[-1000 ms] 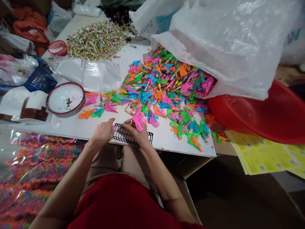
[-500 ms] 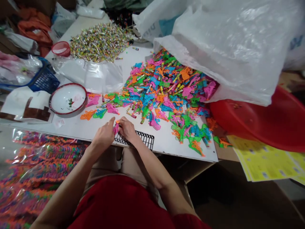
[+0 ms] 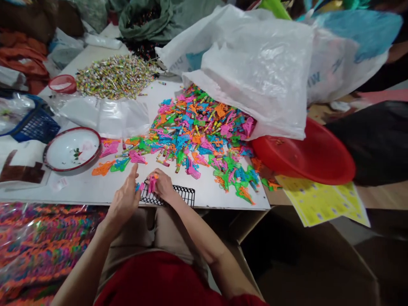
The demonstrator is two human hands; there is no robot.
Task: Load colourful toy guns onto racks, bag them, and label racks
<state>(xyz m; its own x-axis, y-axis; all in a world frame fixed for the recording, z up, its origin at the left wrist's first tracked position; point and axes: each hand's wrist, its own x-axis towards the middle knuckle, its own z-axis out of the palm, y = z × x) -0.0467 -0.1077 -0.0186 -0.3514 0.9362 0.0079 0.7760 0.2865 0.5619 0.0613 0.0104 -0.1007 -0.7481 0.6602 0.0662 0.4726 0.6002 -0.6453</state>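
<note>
My right hand [image 3: 163, 187] is closed on a small pink plastic toy [image 3: 152, 183], held upright over a black wire rack [image 3: 178, 196] at the near edge of the white board [image 3: 95, 185]. Beside it on the left, my left hand [image 3: 125, 199] has its index finger stretched forward, and its thumb and other fingers pinch something small against the pink toy. A heap of coloured plastic toys [image 3: 197, 131] in pink, orange, green and blue spreads across the board just beyond both hands.
A white bowl with a red rim [image 3: 72, 148] stands at the left. A pile of small wrapped sticks [image 3: 114, 76] lies at the back. A big clear plastic bag [image 3: 255, 72] spills the toys. A red basin [image 3: 306, 155] and yellow sheets [image 3: 321, 199] sit at the right, with packed bags [image 3: 38, 242] at lower left.
My right hand brought the pink toy from the heap down to the wire rack. My left hand closed in on it. The camera tilted up and to the right.
</note>
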